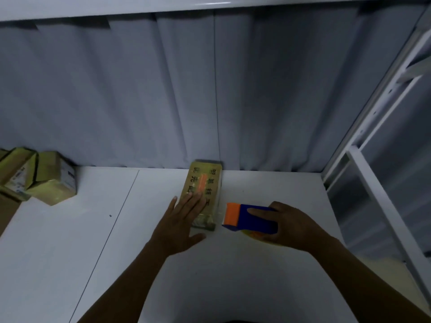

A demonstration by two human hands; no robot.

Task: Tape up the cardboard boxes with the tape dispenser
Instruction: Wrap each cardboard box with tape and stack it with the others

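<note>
Item: cardboard box (206,180). A long, narrow box, lying flat near the middle of the white table (93,252), its far end against the grey curtain (140,89). It has printed characters and an orange stripe on top. Its surface looks glossy, probably from tape already on it.

Item: left hand (184,217). It lies palm down on the near end of the box, fingers straight and spread, thumb out toward the table. It grips nothing. I take the flat press to be there to keep the light box from sliding while tape goes on. The forearm comes in low from the near edge.

Item: tape dispenser (249,217). It is blue with an orange nose, which points at the box's near right corner, just beside it. I cannot tell whether a strip joins the two.

Item: right hand (291,227). Its fingers are curled over the dispenser's blue body and clamp it firmly, the wrist level, ready to pull or cut.

Item: other boxes (42,180). They are piled at the far left of the table, well apart from the work.

Item: white metal frame (373,178), standing to the right.
</note>
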